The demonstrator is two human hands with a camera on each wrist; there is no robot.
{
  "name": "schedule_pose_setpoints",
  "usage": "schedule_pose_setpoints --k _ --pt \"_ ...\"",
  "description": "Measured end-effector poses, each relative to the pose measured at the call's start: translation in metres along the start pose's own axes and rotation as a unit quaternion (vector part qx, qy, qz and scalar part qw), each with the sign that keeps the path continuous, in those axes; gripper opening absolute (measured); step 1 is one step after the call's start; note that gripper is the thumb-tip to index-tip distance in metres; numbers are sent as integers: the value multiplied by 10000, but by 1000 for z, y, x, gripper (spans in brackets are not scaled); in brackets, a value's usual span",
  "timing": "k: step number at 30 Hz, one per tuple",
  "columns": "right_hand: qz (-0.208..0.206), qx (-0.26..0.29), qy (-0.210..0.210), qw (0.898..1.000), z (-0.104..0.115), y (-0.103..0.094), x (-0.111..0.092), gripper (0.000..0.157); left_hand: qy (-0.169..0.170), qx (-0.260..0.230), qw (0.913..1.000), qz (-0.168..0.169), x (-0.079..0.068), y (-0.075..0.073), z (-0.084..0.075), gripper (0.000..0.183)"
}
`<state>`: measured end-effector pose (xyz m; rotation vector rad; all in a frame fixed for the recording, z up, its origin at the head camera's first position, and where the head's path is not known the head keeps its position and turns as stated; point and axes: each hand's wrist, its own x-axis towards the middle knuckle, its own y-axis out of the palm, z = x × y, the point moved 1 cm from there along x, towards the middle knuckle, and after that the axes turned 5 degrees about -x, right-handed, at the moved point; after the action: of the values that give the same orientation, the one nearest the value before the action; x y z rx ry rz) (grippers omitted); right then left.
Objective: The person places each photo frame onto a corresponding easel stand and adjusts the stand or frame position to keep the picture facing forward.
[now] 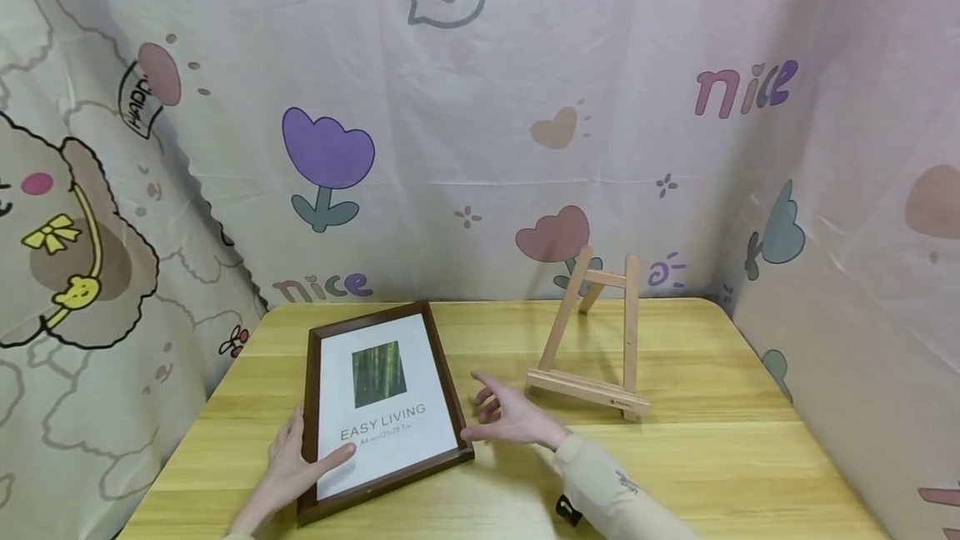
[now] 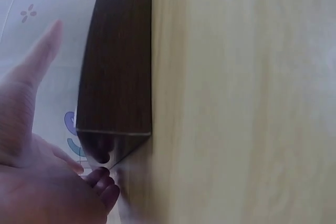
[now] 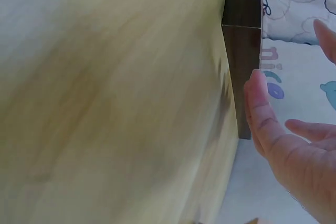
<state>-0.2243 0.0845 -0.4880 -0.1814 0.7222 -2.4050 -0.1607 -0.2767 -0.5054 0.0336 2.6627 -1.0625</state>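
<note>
A dark brown picture frame [image 1: 442, 357] lies face up on the table, turned slightly. Its white insert reads "EASY LIVING" and carries a small green bamboo picture [image 1: 378, 374]. Along the frame's left side is my left hand [image 1: 288, 461], thumb stretched over the lower left of the insert. In the left wrist view that thumb [image 2: 44, 53] sticks up, and the fingertips sit right by the frame's side. My right hand [image 1: 517, 415] is at the frame's right edge with fingers spread. Seen from the right wrist, its fingers [image 3: 262, 108] reach alongside the frame's dark side wall [image 3: 244, 77].
A small light-wood easel [image 1: 588, 386] stands on the right half of the wooden table [image 1: 720, 440]. A small black item [image 1: 567, 511] shows beside the right sleeve. Printed cloth [image 1: 465, 107] hangs behind the table and at both sides.
</note>
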Motion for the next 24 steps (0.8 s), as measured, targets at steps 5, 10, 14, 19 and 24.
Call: schedule_pose_setpoints --k 5,10,14,19,24 --pt "150 263 168 9994 1 7 7 102 -69 29 9999 136 -5 -2 6 128" --pt "291 323 243 9988 -1 13 12 105 -118 21 9995 308 -9 -4 10 126" --pt "387 315 356 9981 -3 16 16 106 -64 87 9991 401 -11 -4 15 124" --pt "446 69 518 9976 -4 19 19 110 -82 119 9990 412 -14 -3 17 124" --pt "544 -212 580 9966 -4 22 22 113 62 303 9989 355 -17 -3 18 122"
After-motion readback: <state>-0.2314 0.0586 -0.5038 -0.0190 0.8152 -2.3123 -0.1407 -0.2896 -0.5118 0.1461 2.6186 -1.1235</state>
